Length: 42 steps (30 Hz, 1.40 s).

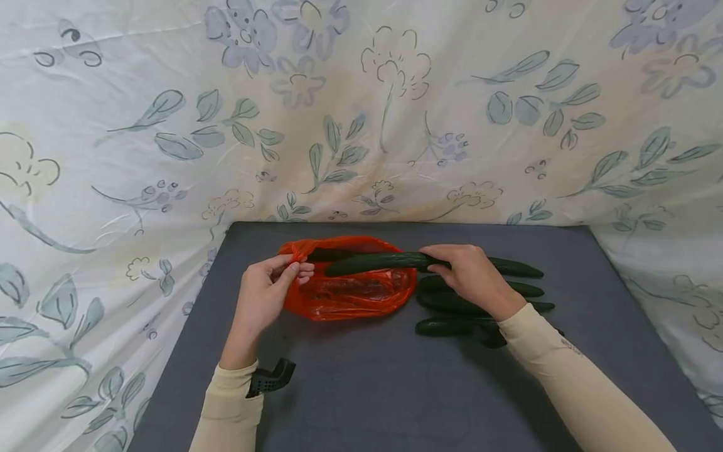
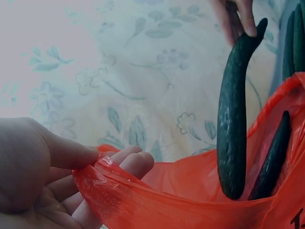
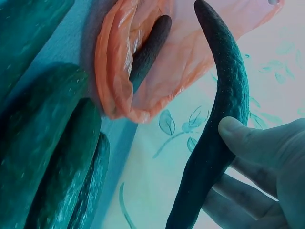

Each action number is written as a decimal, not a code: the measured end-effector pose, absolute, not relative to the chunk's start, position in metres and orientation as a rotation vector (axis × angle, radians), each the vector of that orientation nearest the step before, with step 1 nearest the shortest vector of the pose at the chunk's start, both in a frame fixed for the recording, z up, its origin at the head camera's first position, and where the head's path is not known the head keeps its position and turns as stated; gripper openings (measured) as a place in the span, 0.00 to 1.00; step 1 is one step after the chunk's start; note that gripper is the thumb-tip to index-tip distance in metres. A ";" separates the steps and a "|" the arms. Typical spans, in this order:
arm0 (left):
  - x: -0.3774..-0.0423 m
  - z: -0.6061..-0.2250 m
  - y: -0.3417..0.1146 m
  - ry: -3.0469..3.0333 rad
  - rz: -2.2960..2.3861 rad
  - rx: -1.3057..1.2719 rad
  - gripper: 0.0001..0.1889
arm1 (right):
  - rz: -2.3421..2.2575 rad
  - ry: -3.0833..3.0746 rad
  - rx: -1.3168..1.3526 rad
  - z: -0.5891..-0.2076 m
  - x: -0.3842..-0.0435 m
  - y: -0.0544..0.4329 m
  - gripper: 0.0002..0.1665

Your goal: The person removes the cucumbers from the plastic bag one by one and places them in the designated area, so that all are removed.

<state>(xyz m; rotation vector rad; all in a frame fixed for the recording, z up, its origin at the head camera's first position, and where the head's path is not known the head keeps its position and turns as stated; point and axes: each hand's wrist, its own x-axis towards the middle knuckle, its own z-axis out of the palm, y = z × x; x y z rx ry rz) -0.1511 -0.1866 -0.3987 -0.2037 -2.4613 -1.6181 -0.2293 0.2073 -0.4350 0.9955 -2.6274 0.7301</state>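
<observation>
A red plastic bag [image 1: 339, 311] lies on the table with its mouth spread wide. My left hand [image 1: 262, 292] pinches the bag's left rim between thumb and fingers. Above the opening, my right hand [image 1: 474, 276] holds a dark green cucumber [image 1: 375, 261] by its right part, its free end pointing left over the bag. In the left wrist view that cucumber hangs over the bag's mouth, near the rim. Another cucumber [image 2: 274, 164] lies inside the bag, partly hidden by the plastic.
To the right of the bag, several cucumbers [image 1: 443, 326] lie side by side on the dark grey table [image 1: 361, 389], partly covered by my right hand and sleeve. A flowered cloth [image 1: 361, 125] hangs behind the table and along its sides.
</observation>
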 end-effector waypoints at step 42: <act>-0.152 -0.397 -0.189 -2.478 -1.647 -0.180 0.18 | 0.584 -2.491 0.914 -0.419 -0.169 0.321 0.40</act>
